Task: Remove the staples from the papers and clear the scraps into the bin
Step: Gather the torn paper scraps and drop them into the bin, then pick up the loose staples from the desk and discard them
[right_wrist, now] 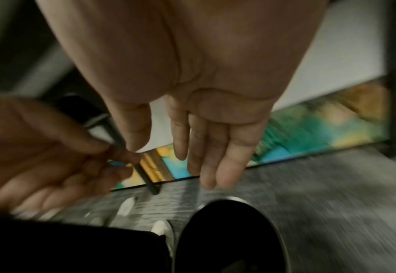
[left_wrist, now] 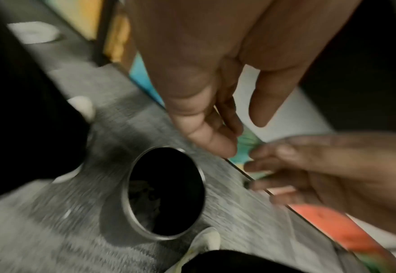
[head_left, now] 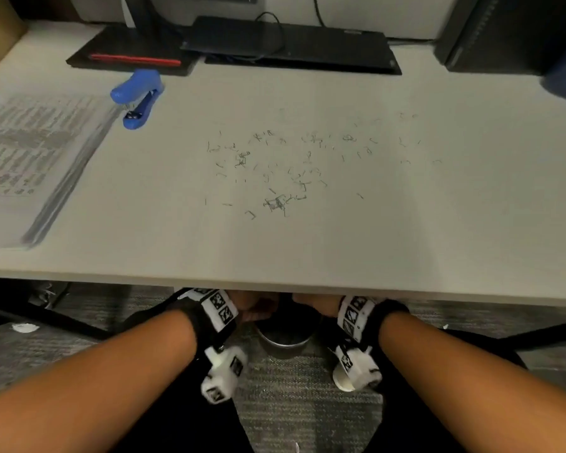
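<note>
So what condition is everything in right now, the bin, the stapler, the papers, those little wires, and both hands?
Round dark metal bin: upright on the carpet under the desk, open-topped, some scraps inside.
Blue plastic stapler: lying on the desk, untouched.
Printed paper stack: flat on the desk.
Pulled metal staples: scattered loose over the desk.
Left hand: above the bin, fingers relaxed, empty.
Right hand: above the bin, fingers straight, empty.
</note>
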